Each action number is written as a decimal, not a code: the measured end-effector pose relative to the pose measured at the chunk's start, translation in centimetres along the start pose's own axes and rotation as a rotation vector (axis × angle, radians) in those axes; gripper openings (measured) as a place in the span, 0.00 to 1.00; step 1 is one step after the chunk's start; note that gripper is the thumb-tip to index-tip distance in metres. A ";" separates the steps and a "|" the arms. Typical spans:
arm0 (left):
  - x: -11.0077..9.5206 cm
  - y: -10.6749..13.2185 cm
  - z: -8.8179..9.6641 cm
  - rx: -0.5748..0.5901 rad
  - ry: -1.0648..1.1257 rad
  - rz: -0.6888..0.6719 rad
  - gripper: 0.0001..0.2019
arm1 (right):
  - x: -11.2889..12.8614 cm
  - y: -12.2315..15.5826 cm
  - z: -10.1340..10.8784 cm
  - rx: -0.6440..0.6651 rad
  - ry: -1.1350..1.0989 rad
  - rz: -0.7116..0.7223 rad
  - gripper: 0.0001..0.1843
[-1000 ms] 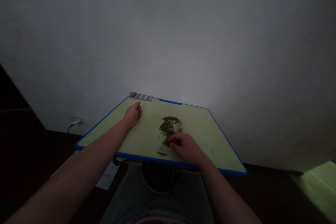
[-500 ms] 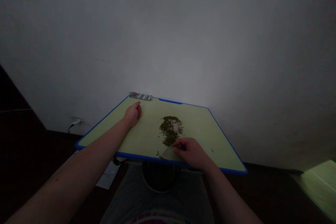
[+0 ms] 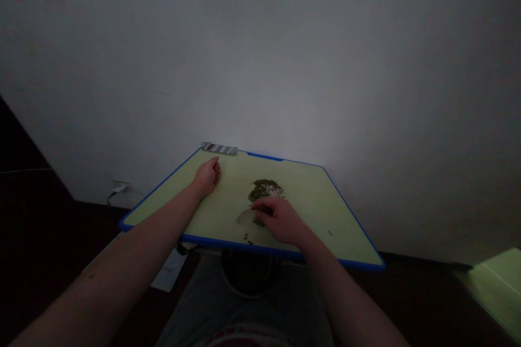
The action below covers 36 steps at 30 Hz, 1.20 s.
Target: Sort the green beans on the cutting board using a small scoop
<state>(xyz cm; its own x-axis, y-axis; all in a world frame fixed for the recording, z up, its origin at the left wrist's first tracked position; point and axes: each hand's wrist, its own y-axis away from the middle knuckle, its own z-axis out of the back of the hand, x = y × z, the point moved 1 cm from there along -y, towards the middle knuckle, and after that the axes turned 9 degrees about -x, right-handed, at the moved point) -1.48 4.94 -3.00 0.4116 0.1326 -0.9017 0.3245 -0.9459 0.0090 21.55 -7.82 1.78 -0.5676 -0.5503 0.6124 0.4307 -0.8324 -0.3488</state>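
Note:
A pile of small dark green beans (image 3: 264,188) lies in the middle of a pale green table with a blue edge (image 3: 228,240). My right hand (image 3: 279,219) rests palm down on the near part of the pile, fingers curled together over the beans and next to a faint clear round rim (image 3: 243,217). What the fingers hold, if anything, is hidden. A few stray beans (image 3: 247,238) lie near the front edge. My left hand (image 3: 207,176) rests loosely curled on the table's far left, holding nothing.
A small striped strip (image 3: 220,148) lies on the table's far left corner against the grey wall. A dark round container (image 3: 246,274) sits under the front edge above my lap. Another pale green surface (image 3: 494,287) shows at the lower right. A wall plug (image 3: 118,188) is left.
My right hand drew back to the front edge with some beans, then moved forward and left onto the pile again. The left hand stayed put.

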 end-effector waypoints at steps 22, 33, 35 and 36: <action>-0.2 0.0 0.0 -0.019 0.015 0.003 0.18 | 0.0 -0.4 -1.4 0.182 0.042 0.099 0.12; -0.2 0.0 0.1 -0.007 0.004 0.000 0.17 | -0.8 1.8 0.5 0.109 0.036 0.040 0.13; -0.3 0.0 0.1 -0.010 0.000 -0.006 0.17 | -0.8 2.2 0.7 0.097 0.038 0.014 0.13; -0.3 0.1 0.0 -0.009 -0.001 -0.006 0.17 | -0.7 2.4 0.7 0.090 0.040 0.003 0.14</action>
<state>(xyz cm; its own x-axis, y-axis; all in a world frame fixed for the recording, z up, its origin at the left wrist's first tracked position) -1.63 4.83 -2.76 0.4089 0.1376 -0.9022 0.3348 -0.9423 0.0080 23.50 -9.35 0.99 -0.5933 -0.5562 0.5818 0.4927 -0.8226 -0.2839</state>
